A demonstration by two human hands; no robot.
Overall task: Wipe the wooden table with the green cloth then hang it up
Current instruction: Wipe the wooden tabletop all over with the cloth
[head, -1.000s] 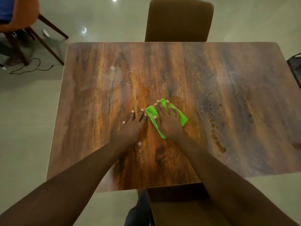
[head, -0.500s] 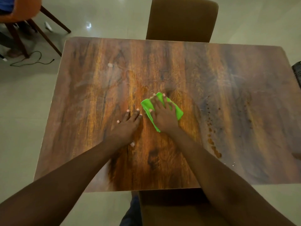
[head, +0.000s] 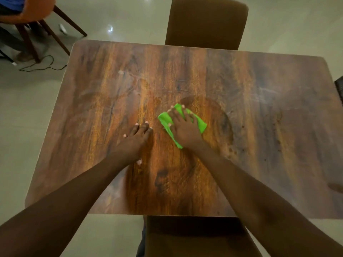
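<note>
A folded green cloth [head: 164,118] lies on the wooden table [head: 259,112] near its middle. My right hand [head: 184,129] presses flat on the cloth, fingers spread over it, and covers most of it. To the left of the cloth, my left hand [head: 136,139] rests palm down on the bare wood with its fingers apart and nothing in it. A damp, darker patch of wood curves around the cloth on its right side.
A brown chair [head: 206,23] stands at the table's far edge and another brown chair [head: 194,236] at the near edge. Dark specks [head: 241,127] dot the wood right of the cloth. An orange chair [head: 27,13] and a black cable [head: 42,65] are on the floor at the far left.
My right hand has slid the cloth slightly right across the wood. The left hand stays planted. The view has shifted a little.
</note>
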